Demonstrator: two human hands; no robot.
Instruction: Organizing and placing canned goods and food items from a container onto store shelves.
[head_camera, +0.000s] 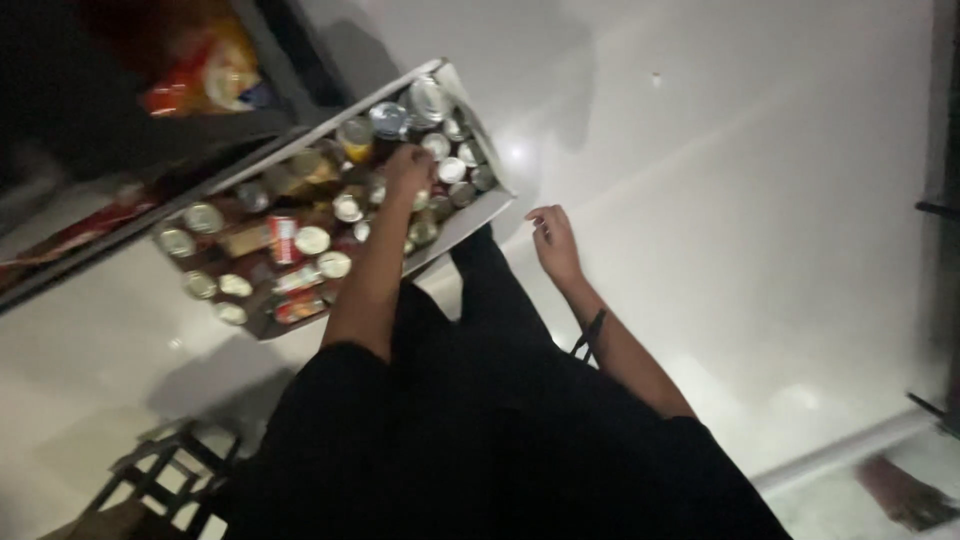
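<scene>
A shallow white box (468, 218) on the pale glossy floor holds several tins with silver lids (312, 240) and some jars. My left hand (408, 166) reaches down into the far end of the box, fingers curled over the tins there. Whether it grips one is hidden by the back of the hand. My right hand (554, 240) hangs free beside the box's right corner, fingers loosely apart and holding nothing. My black clothing fills the lower middle of the head view.
A dark shelf unit (150, 150) stands at the upper left with orange and yellow packets (205, 70) on it. A black slatted frame (160, 480) sits at the lower left. Dark fittings line the right edge (940, 210).
</scene>
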